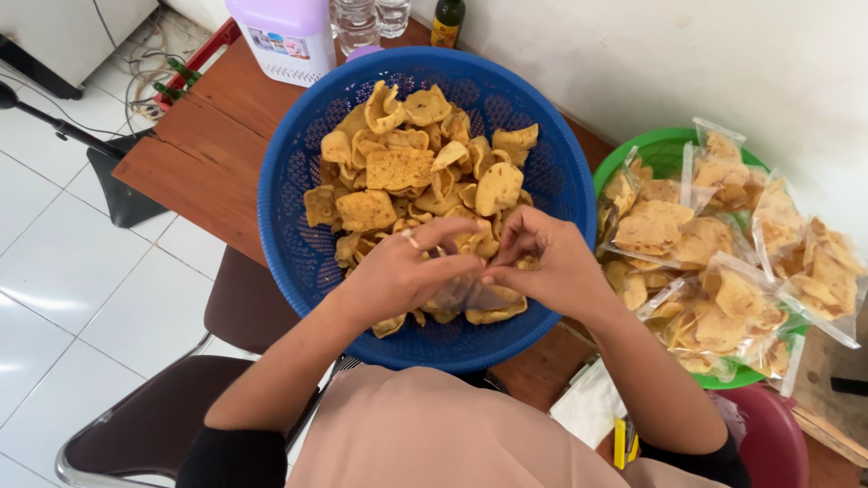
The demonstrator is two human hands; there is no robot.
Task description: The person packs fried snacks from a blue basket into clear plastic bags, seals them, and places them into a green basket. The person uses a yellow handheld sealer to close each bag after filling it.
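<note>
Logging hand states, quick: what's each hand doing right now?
Left hand: shut on clear plastic bag, over the blue basket.
Right hand: fingers pinching the same bag.

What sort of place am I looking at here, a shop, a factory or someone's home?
Probably a home or small workshop where snacks are packed by hand. A blue basket of loose yellow chips sits on a wooden table, a green basket holds filled clear bags, and the floor is white tile.
</note>
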